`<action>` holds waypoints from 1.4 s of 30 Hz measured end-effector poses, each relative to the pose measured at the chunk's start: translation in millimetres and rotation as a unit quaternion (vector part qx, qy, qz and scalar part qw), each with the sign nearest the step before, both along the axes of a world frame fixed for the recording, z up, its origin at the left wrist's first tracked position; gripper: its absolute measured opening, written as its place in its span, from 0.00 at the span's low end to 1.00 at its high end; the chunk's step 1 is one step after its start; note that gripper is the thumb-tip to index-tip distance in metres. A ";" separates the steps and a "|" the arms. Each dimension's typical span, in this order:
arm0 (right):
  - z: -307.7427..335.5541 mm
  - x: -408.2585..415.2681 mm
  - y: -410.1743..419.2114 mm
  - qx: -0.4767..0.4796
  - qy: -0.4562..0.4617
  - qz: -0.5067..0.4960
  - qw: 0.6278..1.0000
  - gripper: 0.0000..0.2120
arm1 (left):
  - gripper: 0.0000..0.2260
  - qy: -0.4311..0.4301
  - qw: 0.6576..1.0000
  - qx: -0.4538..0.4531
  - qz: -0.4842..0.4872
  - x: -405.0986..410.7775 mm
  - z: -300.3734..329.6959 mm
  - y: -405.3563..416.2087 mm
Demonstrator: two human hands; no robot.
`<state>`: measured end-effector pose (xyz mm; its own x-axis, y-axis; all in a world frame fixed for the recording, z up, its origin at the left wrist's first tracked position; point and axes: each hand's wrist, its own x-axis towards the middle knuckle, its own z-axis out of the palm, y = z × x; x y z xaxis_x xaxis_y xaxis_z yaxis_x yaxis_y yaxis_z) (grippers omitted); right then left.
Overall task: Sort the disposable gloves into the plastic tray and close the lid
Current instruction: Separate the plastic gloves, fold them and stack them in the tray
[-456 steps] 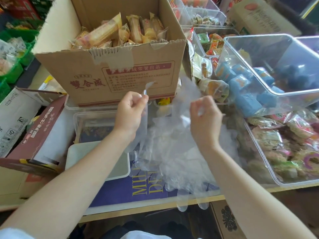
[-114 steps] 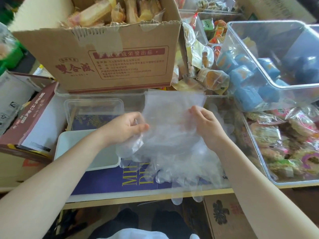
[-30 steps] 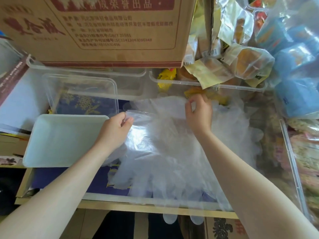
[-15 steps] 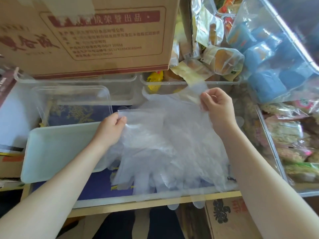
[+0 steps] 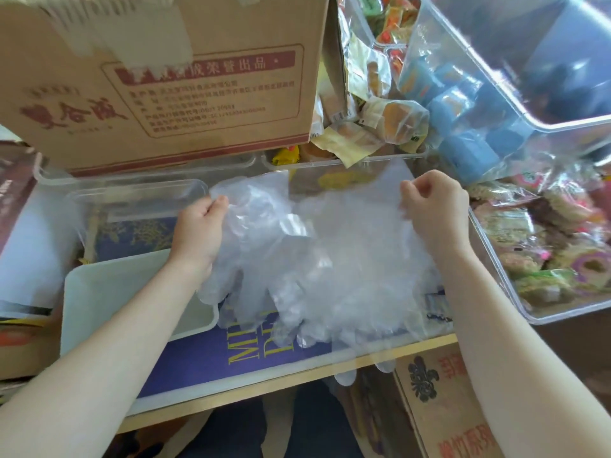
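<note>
None of the thin clear disposable gloves sit in the clear rectangular plastic tray yet; left hand & right hand grip pinches glove cuffs; white lid off.

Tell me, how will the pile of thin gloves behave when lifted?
The gloves probably stay floppy: they sag between the left hand and right hand. Likely light and slippery; glove tips droop over the table edge.

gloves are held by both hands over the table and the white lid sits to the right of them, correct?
Not quite: the head view shows the white lid to the left of the gloves. Both hands, left and right, do hold them over the table.
</note>
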<state>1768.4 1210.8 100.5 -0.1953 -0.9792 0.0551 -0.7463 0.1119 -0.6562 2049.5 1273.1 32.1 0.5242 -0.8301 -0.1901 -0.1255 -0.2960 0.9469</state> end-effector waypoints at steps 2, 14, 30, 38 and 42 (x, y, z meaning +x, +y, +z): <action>9.3 3.2 13.8 -0.044 0.040 -0.035 0.998 0.09 | 0.12 0.041 0.997 -0.055 0.031 -2.5 12.7 1.3; 10.9 99.7 74.3 0.250 -0.466 -0.010 0.849 0.08 | 0.11 0.096 0.980 -0.095 -0.146 -46.1 35.8 41.6; 7.3 110.3 82.2 0.194 -0.568 -0.026 0.799 0.21 | 0.28 0.207 0.925 -0.075 -0.310 -38.0 39.7 65.3; -12.7 87.1 88.6 0.034 -0.402 0.039 0.914 0.20 | 0.15 0.126 0.960 -0.065 -0.241 -32.8 54.3 54.8; -24.5 58.7 79.0 0.084 -0.394 0.182 0.897 0.56 | 0.12 0.174 0.950 -0.053 -0.254 -26.8 70.6 51.9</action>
<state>1827.1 1289.8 76.0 0.2245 -0.9678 -0.1136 -0.0644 0.1015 -0.9927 2022.6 1325.0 102.6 -0.0290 -0.9834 -0.1789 0.0988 -0.1809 0.9785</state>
